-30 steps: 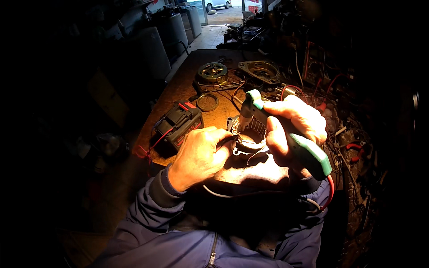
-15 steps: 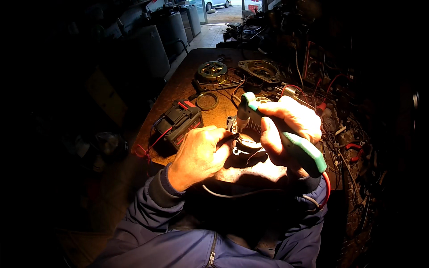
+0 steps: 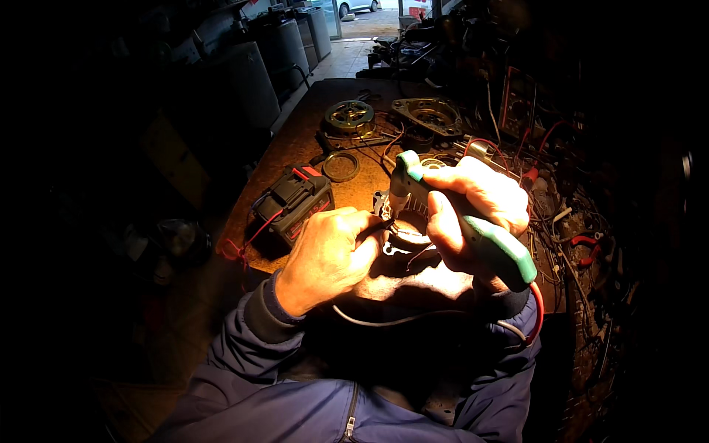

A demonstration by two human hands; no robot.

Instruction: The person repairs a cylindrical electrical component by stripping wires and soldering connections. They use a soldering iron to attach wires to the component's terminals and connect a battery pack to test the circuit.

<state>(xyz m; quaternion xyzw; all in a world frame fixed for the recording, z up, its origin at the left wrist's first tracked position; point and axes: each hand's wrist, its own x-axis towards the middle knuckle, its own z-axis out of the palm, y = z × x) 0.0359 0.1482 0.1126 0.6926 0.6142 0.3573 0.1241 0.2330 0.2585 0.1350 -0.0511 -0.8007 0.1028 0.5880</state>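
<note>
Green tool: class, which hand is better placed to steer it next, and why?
Probably the right hand: it holds the green tool, whose nozzle points down at the round metal part. The left hand seems occupied, pinching something dark.

There is one green tool (image 3: 504, 251); one stator (image 3: 408, 237); one battery (image 3: 294, 201).

A: Classification of the premises?

B: Workshop, electrical in character.

A: Evidence?

B: Worn brown bench (image 3: 358, 196) bearing a gold-coloured round housing (image 3: 350, 116) and a flanged metal part (image 3: 407, 110). Corded green tool (image 3: 508, 255) in use. Meter (image 3: 518, 105) at right; red-handled pliers (image 3: 586, 242) among tangled wires (image 3: 565, 269).

A: Surroundings?

B: Dim interior, cabinet-like units (image 3: 289, 50) at left, tiled floor (image 3: 346, 56) running to a doorway (image 3: 371, 31), car (image 3: 357, 7) outside.
</note>
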